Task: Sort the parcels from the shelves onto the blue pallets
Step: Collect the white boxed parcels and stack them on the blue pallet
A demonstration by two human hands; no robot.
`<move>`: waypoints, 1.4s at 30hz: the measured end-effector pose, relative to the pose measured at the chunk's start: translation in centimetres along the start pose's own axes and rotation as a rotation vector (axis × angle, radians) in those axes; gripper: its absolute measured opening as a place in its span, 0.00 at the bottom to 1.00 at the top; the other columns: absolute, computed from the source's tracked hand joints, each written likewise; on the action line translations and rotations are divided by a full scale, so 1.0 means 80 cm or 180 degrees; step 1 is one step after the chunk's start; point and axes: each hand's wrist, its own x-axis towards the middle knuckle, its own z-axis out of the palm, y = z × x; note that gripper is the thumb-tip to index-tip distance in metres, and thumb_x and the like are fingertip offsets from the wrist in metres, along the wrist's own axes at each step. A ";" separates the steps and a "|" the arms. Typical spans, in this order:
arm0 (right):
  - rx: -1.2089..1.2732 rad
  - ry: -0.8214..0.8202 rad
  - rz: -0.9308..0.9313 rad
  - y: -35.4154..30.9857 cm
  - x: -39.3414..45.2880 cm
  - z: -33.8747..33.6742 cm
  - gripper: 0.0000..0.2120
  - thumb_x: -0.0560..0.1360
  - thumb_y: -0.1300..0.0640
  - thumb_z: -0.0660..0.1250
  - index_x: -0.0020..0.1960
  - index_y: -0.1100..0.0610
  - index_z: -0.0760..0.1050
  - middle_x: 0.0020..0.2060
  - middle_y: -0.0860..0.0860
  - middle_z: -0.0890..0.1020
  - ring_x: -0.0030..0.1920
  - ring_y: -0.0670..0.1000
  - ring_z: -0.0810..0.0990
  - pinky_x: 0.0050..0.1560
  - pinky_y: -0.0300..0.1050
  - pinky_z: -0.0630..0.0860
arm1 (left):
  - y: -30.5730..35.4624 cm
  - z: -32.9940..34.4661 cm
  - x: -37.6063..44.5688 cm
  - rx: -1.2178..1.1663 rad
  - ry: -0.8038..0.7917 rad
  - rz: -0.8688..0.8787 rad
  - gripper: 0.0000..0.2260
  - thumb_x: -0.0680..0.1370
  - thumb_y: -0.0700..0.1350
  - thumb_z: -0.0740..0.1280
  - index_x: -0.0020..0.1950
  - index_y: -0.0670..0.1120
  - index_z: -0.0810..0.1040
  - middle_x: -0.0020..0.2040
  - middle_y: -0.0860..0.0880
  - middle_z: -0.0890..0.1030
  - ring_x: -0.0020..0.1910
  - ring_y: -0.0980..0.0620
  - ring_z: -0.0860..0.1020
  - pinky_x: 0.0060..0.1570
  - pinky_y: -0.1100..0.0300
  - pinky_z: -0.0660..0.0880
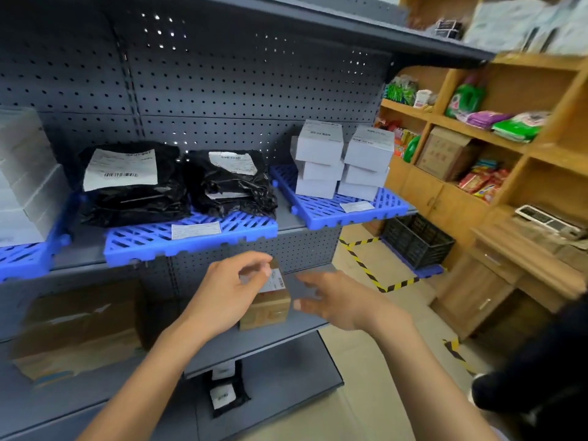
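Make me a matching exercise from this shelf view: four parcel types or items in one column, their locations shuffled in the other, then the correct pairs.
Column A
1. black poly bags
2. white boxes
3. small brown box
4. black crate

Column B
a. on the floor beside the shelving
b. on the right blue pallet
c. on the lower shelf, between the left hand and right hand
d. on the middle blue pallet

Pairs: 1-d, 2-b, 3-c, 4-a
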 end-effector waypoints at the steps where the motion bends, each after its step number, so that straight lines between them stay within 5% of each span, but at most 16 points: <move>1: -0.0003 0.0003 0.0062 0.005 -0.007 -0.003 0.24 0.81 0.48 0.67 0.75 0.47 0.68 0.68 0.49 0.76 0.65 0.52 0.76 0.58 0.42 0.72 | 0.006 0.004 0.001 -0.0095 0.0029 0.0020 0.08 0.80 0.48 0.69 0.57 0.58 0.83 0.51 0.65 0.84 0.54 0.68 0.79 0.58 0.62 0.76; 4: -0.0037 0.0189 0.0108 0.018 -0.024 -0.015 0.25 0.81 0.47 0.66 0.76 0.43 0.66 0.70 0.47 0.74 0.68 0.49 0.74 0.55 0.36 0.65 | 0.025 0.020 0.008 -0.0339 0.0093 0.0104 0.11 0.79 0.44 0.69 0.61 0.56 0.81 0.54 0.62 0.83 0.55 0.66 0.79 0.58 0.65 0.76; 18: -0.0054 0.0837 0.0244 0.169 0.005 -0.103 0.29 0.80 0.41 0.64 0.78 0.42 0.61 0.71 0.52 0.74 0.70 0.51 0.71 0.62 0.45 0.70 | 0.080 0.136 0.116 -0.0466 0.0442 0.0231 0.31 0.79 0.46 0.70 0.76 0.65 0.60 0.71 0.64 0.70 0.70 0.64 0.68 0.68 0.53 0.72; 25: 0.0282 0.1671 0.0179 0.225 0.047 -0.158 0.30 0.81 0.43 0.64 0.80 0.46 0.59 0.72 0.48 0.73 0.72 0.51 0.69 0.63 0.48 0.69 | 0.103 0.193 0.175 -0.0426 0.0471 0.0148 0.26 0.80 0.45 0.69 0.75 0.59 0.65 0.70 0.61 0.73 0.68 0.65 0.70 0.69 0.52 0.70; 28: 0.0376 0.1792 0.0171 0.240 0.076 -0.172 0.33 0.80 0.44 0.65 0.81 0.49 0.57 0.63 0.47 0.79 0.64 0.52 0.74 0.55 0.47 0.70 | 0.105 0.209 0.198 -0.0391 0.0389 0.0079 0.26 0.80 0.47 0.69 0.75 0.61 0.64 0.70 0.63 0.72 0.69 0.65 0.69 0.71 0.52 0.68; 32: 0.0308 0.2037 0.0188 0.248 0.117 -0.187 0.38 0.79 0.45 0.67 0.82 0.53 0.53 0.67 0.54 0.76 0.70 0.56 0.70 0.62 0.53 0.72 | 0.100 0.220 0.230 -0.0115 0.0221 -0.0142 0.26 0.81 0.52 0.66 0.76 0.65 0.60 0.74 0.66 0.67 0.72 0.58 0.66 0.73 0.49 0.66; 38: 0.0308 0.2297 0.0191 0.251 0.183 -0.197 0.47 0.75 0.44 0.72 0.82 0.55 0.46 0.61 0.57 0.80 0.64 0.58 0.76 0.61 0.55 0.75 | 0.084 0.226 0.260 -0.0084 0.0131 -0.0155 0.27 0.81 0.52 0.66 0.76 0.67 0.59 0.75 0.65 0.65 0.75 0.59 0.63 0.72 0.55 0.62; 42: 0.0274 0.2424 0.0114 0.252 0.213 -0.197 0.49 0.73 0.46 0.74 0.81 0.49 0.45 0.56 0.55 0.82 0.58 0.58 0.78 0.57 0.54 0.76 | 0.079 0.219 0.268 -0.0070 0.0154 -0.0101 0.21 0.80 0.53 0.67 0.68 0.72 0.64 0.70 0.66 0.69 0.71 0.58 0.67 0.66 0.58 0.65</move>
